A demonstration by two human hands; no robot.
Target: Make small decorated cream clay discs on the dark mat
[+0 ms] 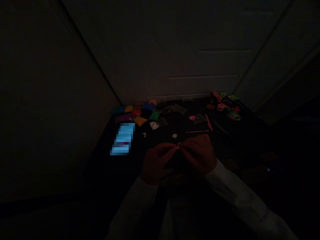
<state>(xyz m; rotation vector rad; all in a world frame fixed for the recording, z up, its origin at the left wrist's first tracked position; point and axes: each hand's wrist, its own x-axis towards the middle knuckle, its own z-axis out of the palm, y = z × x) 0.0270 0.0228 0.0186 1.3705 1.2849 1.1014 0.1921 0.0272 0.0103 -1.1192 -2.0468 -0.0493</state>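
In the dim light my left hand and my right hand meet at the fingertips over the near part of the dark table. Both pinch a small pale piece of modelling clay, mostly hidden by the fingers. Just beyond them lies a small whitish rolled clay piece. A thin pink stick tool rests past my right hand, close to a pink plastic knife. A white lump of clay sits on an opened clear bag, and a small white scrap is nearer.
A lit phone, its screen blurred, lies at the left. Several coloured clay packets, among them a green packet, are at the back left. Colourful clay figures stand back right. Beside the knife is a clear bag with pink clay. A wall rises behind.
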